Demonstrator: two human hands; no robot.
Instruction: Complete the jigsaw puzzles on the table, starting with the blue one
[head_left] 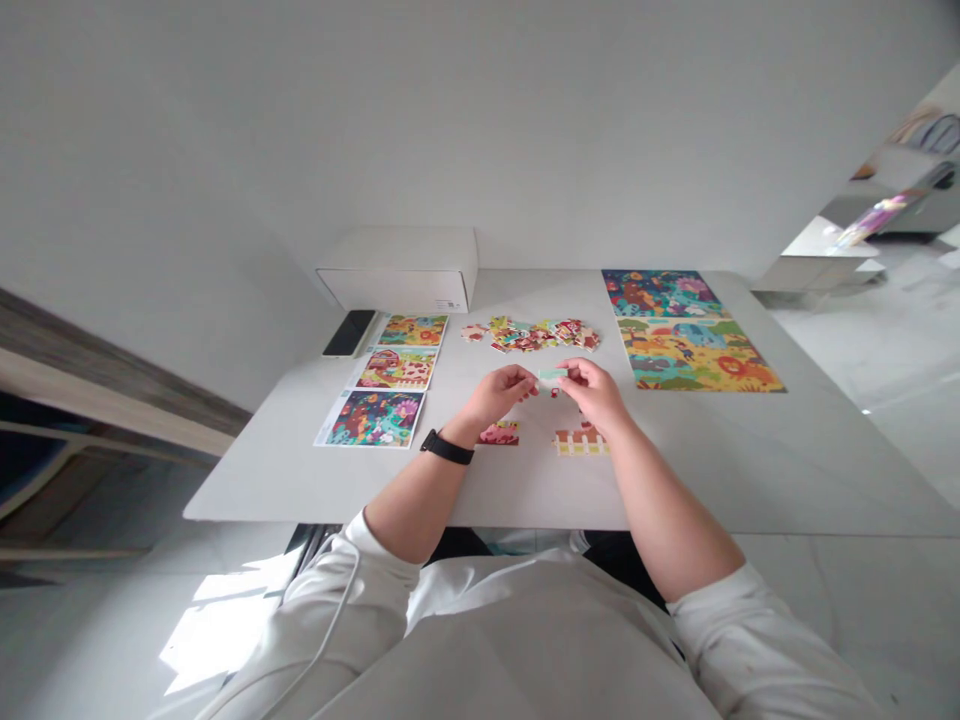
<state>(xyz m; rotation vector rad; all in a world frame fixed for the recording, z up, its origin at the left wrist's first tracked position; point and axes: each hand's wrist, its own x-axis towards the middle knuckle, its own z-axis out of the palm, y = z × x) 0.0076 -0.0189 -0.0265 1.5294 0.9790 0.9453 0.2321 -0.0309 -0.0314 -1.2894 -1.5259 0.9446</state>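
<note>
My left hand and my right hand meet over the middle of the table, fingers closed in a pinch. Between them is a pale green puzzle piece, its right end gripped by my right fingers and its left edge at my left fingertips. Under my left wrist lies a joined pink section, partly covered. A section with a white fence lies below my right hand, its right part hidden by the forearm. Beyond both hands spreads a pile of loose puzzle pieces.
On the left are three picture cards: jungle, farm and night scene. A phone and white box sit behind them. Two assembled puzzles, dark and yellow, lie at right on the table.
</note>
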